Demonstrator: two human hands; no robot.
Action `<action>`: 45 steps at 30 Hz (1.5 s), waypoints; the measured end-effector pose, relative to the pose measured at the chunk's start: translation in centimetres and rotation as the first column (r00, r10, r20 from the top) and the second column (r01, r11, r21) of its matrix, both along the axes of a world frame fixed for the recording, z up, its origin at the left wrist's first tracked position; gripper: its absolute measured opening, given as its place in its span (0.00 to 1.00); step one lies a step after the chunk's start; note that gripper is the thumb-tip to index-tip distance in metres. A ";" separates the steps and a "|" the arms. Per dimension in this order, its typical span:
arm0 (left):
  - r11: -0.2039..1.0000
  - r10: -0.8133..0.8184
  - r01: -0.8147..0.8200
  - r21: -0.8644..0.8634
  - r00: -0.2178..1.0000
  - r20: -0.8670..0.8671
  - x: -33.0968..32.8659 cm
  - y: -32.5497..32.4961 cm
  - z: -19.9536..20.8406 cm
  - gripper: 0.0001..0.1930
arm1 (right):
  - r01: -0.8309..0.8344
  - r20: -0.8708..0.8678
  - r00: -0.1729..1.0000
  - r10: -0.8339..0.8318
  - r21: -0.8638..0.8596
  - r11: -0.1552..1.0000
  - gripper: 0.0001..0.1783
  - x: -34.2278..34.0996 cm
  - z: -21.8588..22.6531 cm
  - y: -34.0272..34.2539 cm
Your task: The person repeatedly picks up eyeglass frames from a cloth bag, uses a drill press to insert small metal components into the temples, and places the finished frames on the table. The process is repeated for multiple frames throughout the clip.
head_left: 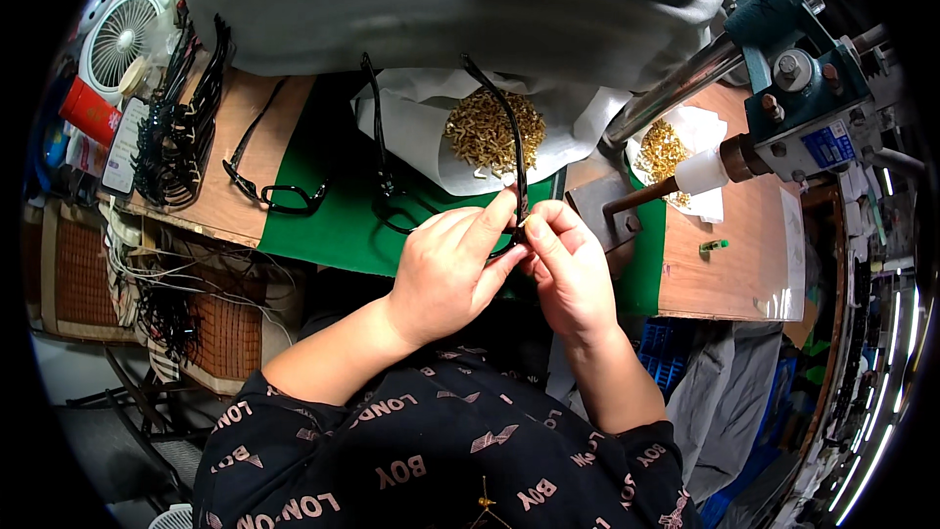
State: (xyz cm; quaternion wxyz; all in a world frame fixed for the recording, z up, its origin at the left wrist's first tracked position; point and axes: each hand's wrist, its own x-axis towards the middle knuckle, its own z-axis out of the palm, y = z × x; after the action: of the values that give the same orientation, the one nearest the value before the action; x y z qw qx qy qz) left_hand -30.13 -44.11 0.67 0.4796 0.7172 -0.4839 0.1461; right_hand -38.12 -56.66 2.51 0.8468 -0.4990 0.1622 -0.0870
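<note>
Between my two hands is a black eyeglass frame, its temple arm [512,122] pointing up and away over the mat. My left hand [441,260] is closed around the frame near the hinge. Fingertips of my right hand [568,269] pinch together at that same hinge, where a tiny gold-coloured piece [529,221] shows; its exact shape is too small to tell. My fingers hide most of the frame's front. Just beyond, a heap of small brass-coloured pieces [480,137] lies on white sheeting [436,157]. Another black frame's temple [379,122] stands up left of it.
A green mat [338,152] covers the bench's middle. At left lie a black glasses frame [284,201], a row of stacked frames [186,142], a phone [125,152] and a fan [122,39]. A metal press [798,88] rises at right beside a second gold-coloured heap [663,149].
</note>
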 end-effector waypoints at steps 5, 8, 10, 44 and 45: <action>0.998 -0.062 0.062 0.003 0.998 -0.029 0.1 0.1 0.2 0.30 | -0.046 0.055 0.997 0.053 -0.132 0.990 0.08 -0.1 0.9 -0.4; 0.999 -0.050 0.050 -0.009 0.999 -0.003 0.1 0.0 0.1 0.30 | -0.050 0.063 0.996 0.059 -0.140 0.989 0.07 -0.3 0.9 -0.5; 0.998 -0.061 0.060 -0.008 0.997 -0.057 -0.1 -0.1 0.2 0.30 | -0.024 0.067 0.997 0.032 -0.116 0.993 0.06 -0.4 0.7 -0.4; 0.917 -0.397 0.268 -0.295 0.689 -0.607 -0.6 0.7 2.3 0.25 | 0.471 0.493 0.866 0.089 -0.861 0.192 0.11 -0.3 1.3 -1.7; 0.916 -0.398 0.273 -0.292 0.695 -0.599 -0.6 0.7 2.6 0.25 | 0.421 0.450 0.892 0.034 -0.857 0.298 0.10 -0.5 1.5 -1.7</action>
State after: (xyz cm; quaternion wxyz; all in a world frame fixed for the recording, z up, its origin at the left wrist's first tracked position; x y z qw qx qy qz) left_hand -30.74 -43.40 3.27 0.6981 0.5754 -0.3960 -0.1575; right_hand -38.64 -58.33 3.96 0.3939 -0.8432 -0.0280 -0.3648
